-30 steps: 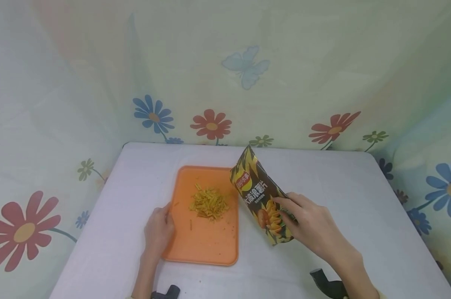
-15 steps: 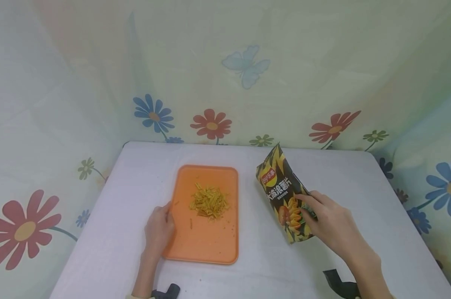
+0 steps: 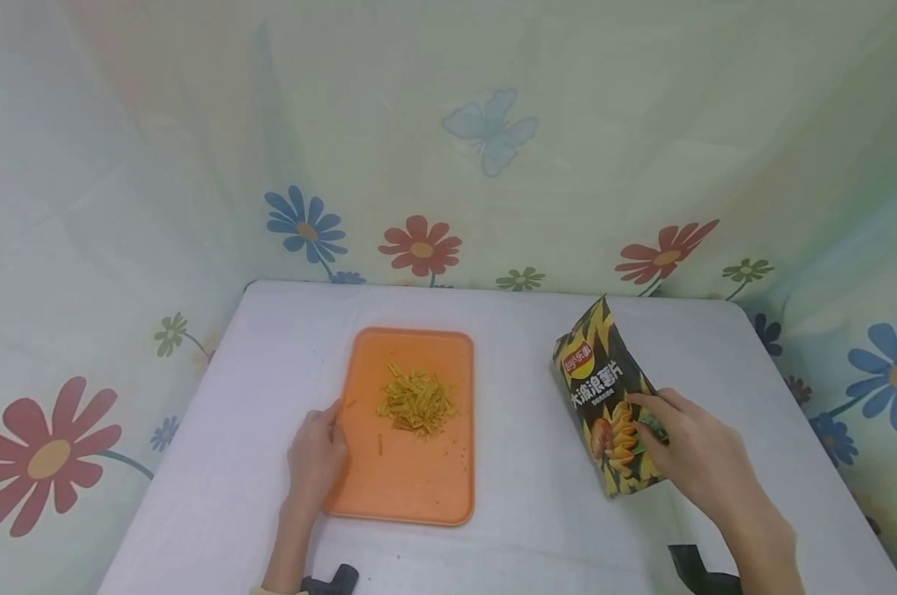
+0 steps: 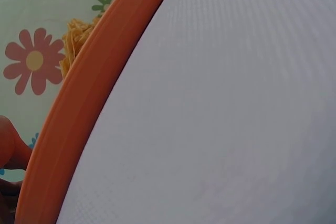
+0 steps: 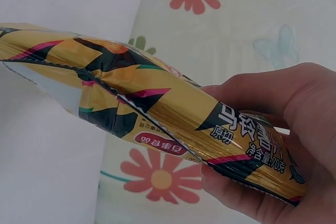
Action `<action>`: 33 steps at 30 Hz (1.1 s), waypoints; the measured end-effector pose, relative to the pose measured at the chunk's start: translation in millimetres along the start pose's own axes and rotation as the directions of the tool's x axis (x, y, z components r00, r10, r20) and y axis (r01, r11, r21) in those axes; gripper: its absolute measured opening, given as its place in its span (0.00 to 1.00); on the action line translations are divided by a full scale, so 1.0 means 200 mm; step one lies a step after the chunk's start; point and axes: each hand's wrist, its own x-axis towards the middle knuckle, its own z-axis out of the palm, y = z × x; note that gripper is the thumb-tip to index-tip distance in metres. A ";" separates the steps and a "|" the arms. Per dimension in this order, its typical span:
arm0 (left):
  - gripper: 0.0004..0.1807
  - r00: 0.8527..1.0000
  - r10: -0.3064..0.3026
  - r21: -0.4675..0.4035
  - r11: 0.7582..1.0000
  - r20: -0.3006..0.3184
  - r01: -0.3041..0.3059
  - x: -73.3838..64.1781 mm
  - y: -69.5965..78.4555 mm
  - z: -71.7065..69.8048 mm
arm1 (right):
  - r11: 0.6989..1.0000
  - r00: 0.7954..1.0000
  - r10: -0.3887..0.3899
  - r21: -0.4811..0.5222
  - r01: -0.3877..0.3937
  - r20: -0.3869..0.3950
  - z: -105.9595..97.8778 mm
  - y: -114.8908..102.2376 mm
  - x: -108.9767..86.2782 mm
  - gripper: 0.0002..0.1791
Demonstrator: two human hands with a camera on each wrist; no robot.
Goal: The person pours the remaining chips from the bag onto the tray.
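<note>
My right hand (image 3: 704,450) grips a black and yellow chip bag (image 3: 597,388) by its side, right of the tray. In the right wrist view the thumb and fingers close around the gold side of the bag. At the left edge of an orange tray (image 3: 396,487), my left hand (image 3: 318,454) holds the rim between thumb and fingers. A small heap of broken yellow chips (image 3: 416,403) lies on the tray, with crumbs scattered about it. The bag's far top corner points up and its mouth is not visible. Most of the left hand is outside the left wrist view.
The tray stands left of centre on a table covered with white cloth (image 3: 523,529). Behind the table's back edge hangs a flowered curtain (image 3: 567,182), which also runs along both sides. Black wrist mounts (image 3: 701,574) show at the lower edge.
My right hand has carried the chip bag to the right, from over the tray's right edge to a spot well clear of it. The left hand and the tray have stayed put.
</note>
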 end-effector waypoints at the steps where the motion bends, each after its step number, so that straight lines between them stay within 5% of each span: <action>1: 0.23 1.000 -0.001 0.001 1.000 0.002 0.001 0.00 0.00 0.00 | 1.000 1.000 0.012 -0.005 -0.012 0.009 0.00 0.01 0.00 0.22; 7: 0.24 1.000 -0.011 0.006 1.000 0.016 0.011 0.00 -0.01 -0.01 | 0.997 0.996 0.075 -0.012 -0.074 0.040 -0.01 0.05 -0.01 0.23; 15: 0.23 1.000 -0.015 0.002 1.000 0.009 0.015 0.00 0.00 -0.01 | 0.997 0.997 0.075 -0.021 -0.075 -0.009 -0.01 0.08 0.00 0.22; 26: 0.23 1.000 -0.022 -0.008 1.000 0.003 0.022 0.00 -0.01 0.01 | 0.995 0.994 0.096 -0.024 -0.095 0.052 0.01 0.07 0.02 0.25; 33: 0.24 0.999 -0.031 -0.018 0.999 0.013 0.031 0.00 -0.01 0.01 | 0.990 0.983 0.090 0.094 -0.105 0.158 0.02 0.08 0.03 0.33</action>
